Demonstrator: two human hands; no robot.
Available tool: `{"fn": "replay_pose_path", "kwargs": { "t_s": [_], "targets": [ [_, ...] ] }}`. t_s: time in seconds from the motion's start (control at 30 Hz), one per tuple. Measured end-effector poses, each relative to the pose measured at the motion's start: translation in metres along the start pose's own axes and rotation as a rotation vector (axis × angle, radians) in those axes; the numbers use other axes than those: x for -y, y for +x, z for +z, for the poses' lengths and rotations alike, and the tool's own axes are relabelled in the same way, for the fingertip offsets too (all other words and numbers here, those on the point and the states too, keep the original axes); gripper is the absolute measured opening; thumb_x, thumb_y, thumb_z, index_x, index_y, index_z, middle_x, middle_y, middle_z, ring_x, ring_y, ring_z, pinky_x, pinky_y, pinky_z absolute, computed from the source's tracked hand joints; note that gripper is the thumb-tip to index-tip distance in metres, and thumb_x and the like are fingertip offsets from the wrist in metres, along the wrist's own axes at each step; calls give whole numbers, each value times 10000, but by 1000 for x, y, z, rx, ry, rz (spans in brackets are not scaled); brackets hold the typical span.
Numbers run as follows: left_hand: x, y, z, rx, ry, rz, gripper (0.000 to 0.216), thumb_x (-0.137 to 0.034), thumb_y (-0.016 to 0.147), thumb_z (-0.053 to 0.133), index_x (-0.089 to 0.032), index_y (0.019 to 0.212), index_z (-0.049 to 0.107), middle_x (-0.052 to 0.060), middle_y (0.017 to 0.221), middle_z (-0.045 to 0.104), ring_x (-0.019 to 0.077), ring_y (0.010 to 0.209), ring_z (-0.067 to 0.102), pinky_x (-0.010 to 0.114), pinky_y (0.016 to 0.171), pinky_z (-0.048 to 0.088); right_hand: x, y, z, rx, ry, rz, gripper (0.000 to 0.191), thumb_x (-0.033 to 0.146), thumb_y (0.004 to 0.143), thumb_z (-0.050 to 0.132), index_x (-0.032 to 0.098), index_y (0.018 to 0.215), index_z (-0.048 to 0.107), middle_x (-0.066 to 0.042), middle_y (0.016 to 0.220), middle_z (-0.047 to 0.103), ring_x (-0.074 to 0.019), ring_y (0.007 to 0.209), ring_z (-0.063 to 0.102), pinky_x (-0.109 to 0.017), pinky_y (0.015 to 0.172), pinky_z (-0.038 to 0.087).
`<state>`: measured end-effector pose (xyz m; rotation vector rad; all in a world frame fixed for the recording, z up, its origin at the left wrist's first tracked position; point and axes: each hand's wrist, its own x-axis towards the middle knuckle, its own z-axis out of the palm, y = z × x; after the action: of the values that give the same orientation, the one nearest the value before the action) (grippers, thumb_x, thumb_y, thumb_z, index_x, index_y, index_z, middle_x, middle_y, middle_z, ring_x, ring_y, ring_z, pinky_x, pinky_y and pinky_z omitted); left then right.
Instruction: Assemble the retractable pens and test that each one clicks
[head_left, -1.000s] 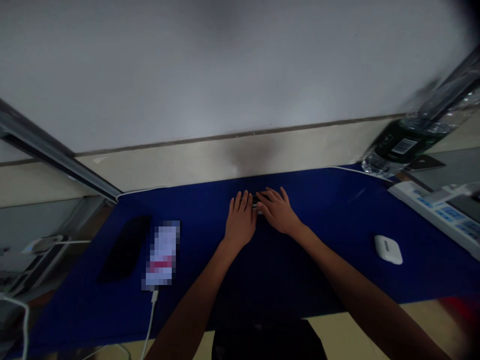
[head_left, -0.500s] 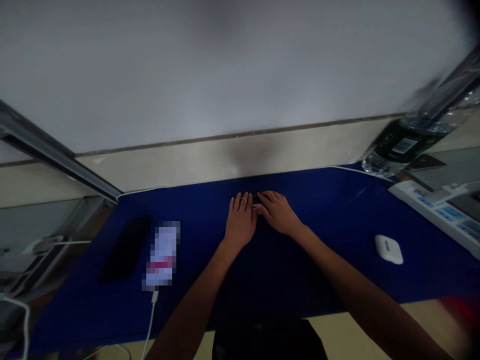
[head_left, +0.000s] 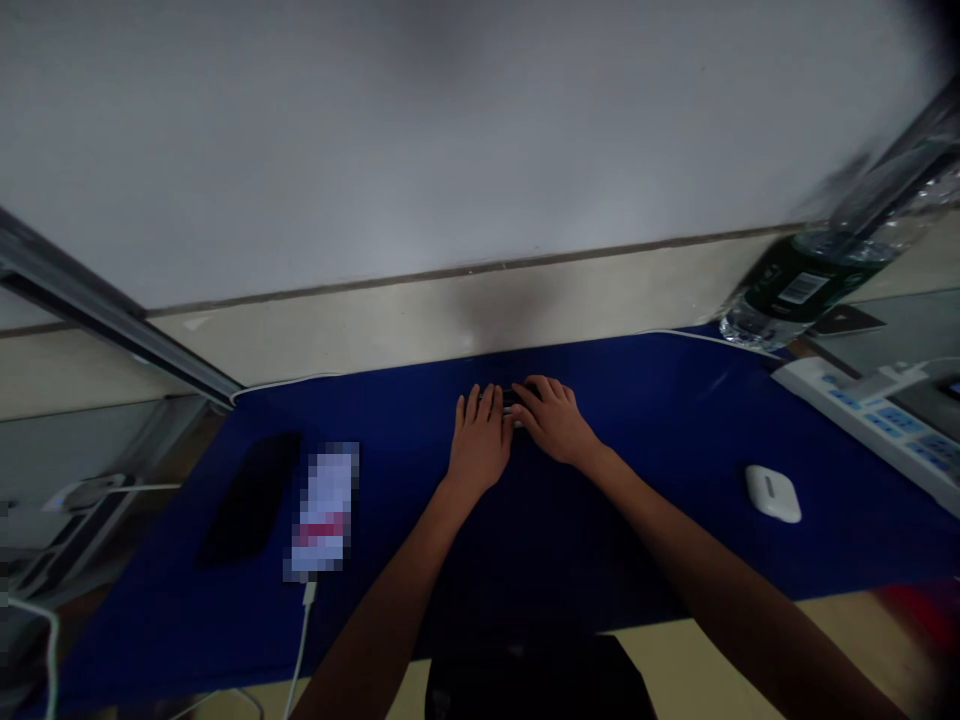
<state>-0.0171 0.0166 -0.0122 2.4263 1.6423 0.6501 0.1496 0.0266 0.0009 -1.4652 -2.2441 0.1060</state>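
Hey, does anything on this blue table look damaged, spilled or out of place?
The phone, left of the left hand, looks odd: its screen shows as coarse square blocks, probably image masking, not damage. No spill is visible.

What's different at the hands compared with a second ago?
The right hand has drawn its spread fingers inward, closer together. No clear taking hold or letting go shows. The left hand stays at the small dark object, which is mostly hidden; the lit phone and white case stay where they lay.
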Motion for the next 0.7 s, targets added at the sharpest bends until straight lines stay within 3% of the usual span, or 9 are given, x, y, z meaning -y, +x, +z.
{"fn": "replay_pose_path", "kwargs": {
  "t_s": [0.33, 0.7],
  "targets": [
    [-2, 0, -1, 21, 220, 7, 558, -386, 1008, 182, -114, 1460, 364, 111, 1511, 374, 283, 1438, 233, 506, 1178, 178, -5, 1, 1, -50, 47, -2, 449, 437, 1009, 295, 186, 1268, 563, -112, 1252, 590, -272, 1157, 494, -427, 951, 360],
    [-2, -1, -1, 7, 168, 11, 559, -397, 1005, 199, -116, 1461, 363, 120, 1505, 382, 294, 1436, 238, 525, 1170, 187, -2, -3, -9, -31, 57, 4, 438, 426, 1013, 293, 206, 1238, 597, -112, 1220, 607, -273, 1103, 519, -407, 869, 383]
  ]
}}
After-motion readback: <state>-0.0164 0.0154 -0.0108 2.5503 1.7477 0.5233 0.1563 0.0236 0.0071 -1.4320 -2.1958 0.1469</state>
